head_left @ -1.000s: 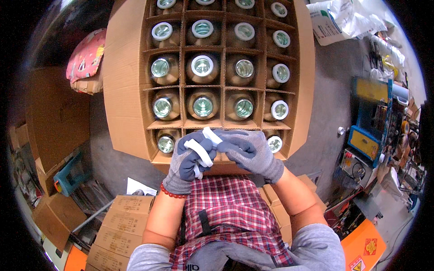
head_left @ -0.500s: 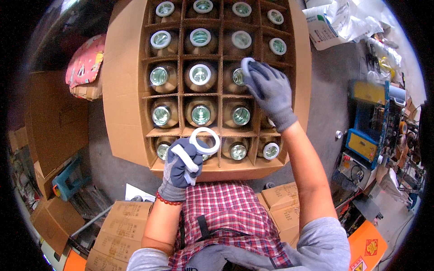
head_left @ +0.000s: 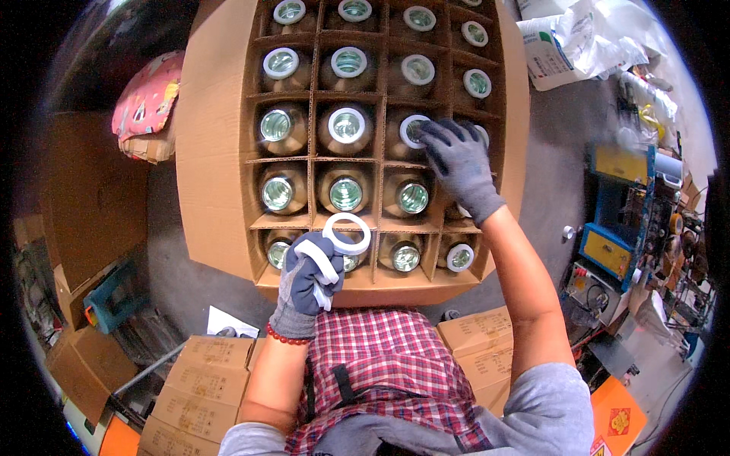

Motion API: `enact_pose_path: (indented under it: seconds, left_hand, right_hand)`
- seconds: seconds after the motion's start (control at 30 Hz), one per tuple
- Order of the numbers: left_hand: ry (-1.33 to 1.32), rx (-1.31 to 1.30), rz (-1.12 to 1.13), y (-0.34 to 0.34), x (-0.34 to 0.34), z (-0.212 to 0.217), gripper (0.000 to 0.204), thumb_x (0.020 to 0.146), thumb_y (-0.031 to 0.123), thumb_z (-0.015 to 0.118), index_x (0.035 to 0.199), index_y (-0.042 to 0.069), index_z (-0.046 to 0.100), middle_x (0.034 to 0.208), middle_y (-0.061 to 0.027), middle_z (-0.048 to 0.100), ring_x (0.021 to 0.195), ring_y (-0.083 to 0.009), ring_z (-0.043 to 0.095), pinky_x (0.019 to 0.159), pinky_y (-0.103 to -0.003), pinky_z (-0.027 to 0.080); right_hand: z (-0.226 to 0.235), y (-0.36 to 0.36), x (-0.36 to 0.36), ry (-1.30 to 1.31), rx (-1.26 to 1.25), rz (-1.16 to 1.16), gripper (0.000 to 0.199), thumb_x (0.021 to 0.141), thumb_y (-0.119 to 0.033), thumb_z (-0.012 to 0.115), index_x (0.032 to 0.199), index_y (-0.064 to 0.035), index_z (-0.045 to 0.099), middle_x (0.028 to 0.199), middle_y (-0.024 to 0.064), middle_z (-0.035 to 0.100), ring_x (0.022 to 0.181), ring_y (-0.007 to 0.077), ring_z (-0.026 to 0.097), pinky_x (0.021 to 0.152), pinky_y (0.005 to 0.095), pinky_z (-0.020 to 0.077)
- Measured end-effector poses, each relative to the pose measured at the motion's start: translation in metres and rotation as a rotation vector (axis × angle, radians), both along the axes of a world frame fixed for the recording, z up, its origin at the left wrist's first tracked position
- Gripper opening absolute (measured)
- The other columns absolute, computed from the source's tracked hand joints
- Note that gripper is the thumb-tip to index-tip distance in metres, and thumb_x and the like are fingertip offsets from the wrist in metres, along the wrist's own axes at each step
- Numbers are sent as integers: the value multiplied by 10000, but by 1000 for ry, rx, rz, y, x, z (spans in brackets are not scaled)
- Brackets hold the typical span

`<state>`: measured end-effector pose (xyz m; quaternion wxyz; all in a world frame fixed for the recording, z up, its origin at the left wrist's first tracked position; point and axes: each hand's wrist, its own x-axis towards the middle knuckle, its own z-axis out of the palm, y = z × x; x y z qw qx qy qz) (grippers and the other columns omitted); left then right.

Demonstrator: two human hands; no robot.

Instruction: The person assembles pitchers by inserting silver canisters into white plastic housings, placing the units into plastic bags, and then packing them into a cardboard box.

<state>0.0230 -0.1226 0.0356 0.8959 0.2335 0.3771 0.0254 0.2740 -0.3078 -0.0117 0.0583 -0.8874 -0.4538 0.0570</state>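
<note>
A large open cardboard carton (head_left: 215, 152) is split by cardboard dividers into cells, each with a clear glass jar (head_left: 346, 194). Many jars wear a white ring round the mouth; several in the nearer rows show bare glass rims. My gloved right hand (head_left: 462, 166) has its fingers at the right edge of a white ring (head_left: 411, 131), which sits around a jar mouth in the third column. Over the near edge of the carton, my gloved left hand (head_left: 306, 277) is closed around several loose white rings (head_left: 363, 245). The fingertips of both hands are partly hidden.
Closed cardboard boxes (head_left: 199, 387) stand at lower left, with more boxes (head_left: 480, 346) at lower right. White sacks (head_left: 563, 45) lie at the upper right. A blue and yellow machine (head_left: 608, 247) stands on the right. Opposite it is a pink cloth-covered stack (head_left: 146, 99).
The ring in my right hand has gone from tilted beside the jar mouth to lying around it. My left hand keeps its rings. The view has shifted slightly.
</note>
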Motion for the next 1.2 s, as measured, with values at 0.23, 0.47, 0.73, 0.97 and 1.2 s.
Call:
enact_pose_path:
  seconds: [0.23,0.47,0.73,0.97,1.2]
  left_hand:
    - [-70,-160,24,-17,2,-11,172,928,205,626,994,48,594,735,-53,561,526,-108,483,441,-235,389]
    - [29,-97,-211,-33,8,-17,333,932,209,512,1157,-24,587,836,-61,592,603,-95,507,475,-204,412]
    - [111,-99,-245,-21,9,-10,411,929,206,474,1233,-57,562,879,-68,608,588,-90,484,463,-178,386]
    - [184,-117,-282,-21,14,-5,390,960,245,509,1247,-13,567,979,-86,646,588,-76,487,445,-185,370]
    - [192,-98,-422,-23,13,-18,415,962,262,515,1261,-23,554,926,-76,648,542,-77,469,430,-186,353]
  right_hand:
    - [73,9,-76,645,406,108,544,862,-325,683,1338,-104,540,1340,194,538,1134,362,592,899,420,494]
    - [49,-20,-109,586,435,-100,404,814,-171,709,1200,-91,624,1225,130,634,1038,335,646,871,418,525]
    - [13,-39,-100,86,-29,-151,465,866,-285,635,1268,-66,556,1365,153,511,1244,332,484,1076,488,346]
    - [11,-51,-118,94,-93,-171,437,865,-252,630,1255,-69,561,1371,168,485,1274,354,446,1092,547,299]
    - [3,-37,-114,23,-89,-177,429,783,-179,621,1201,-83,592,1284,141,514,1252,336,453,1096,554,300]
